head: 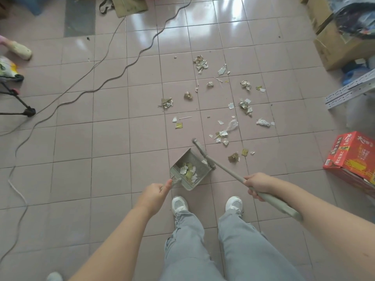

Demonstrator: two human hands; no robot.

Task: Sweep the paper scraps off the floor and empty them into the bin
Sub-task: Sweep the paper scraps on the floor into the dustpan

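Note:
A grey dustpan [199, 159] rests on the pink tiled floor just ahead of my feet, with several paper scraps [188, 170] lying inside it. My left hand [157, 191] grips the dustpan's short handle. My right hand [256, 184] is closed around the grey broom handle [227, 169]. The broom head [203, 154] lies along the pan's open right edge. More torn and crumpled paper scraps [244, 105] are scattered over the tiles beyond and to the right of the pan. No bin is in view.
Long cables [113, 78] snake across the floor on the left, near a tripod leg [24, 111]. A red carton [353, 157] sits at the right, cardboard boxes [334, 49] and a metal rail [351, 90] stand further back. My white shoes [179, 203] are behind the pan.

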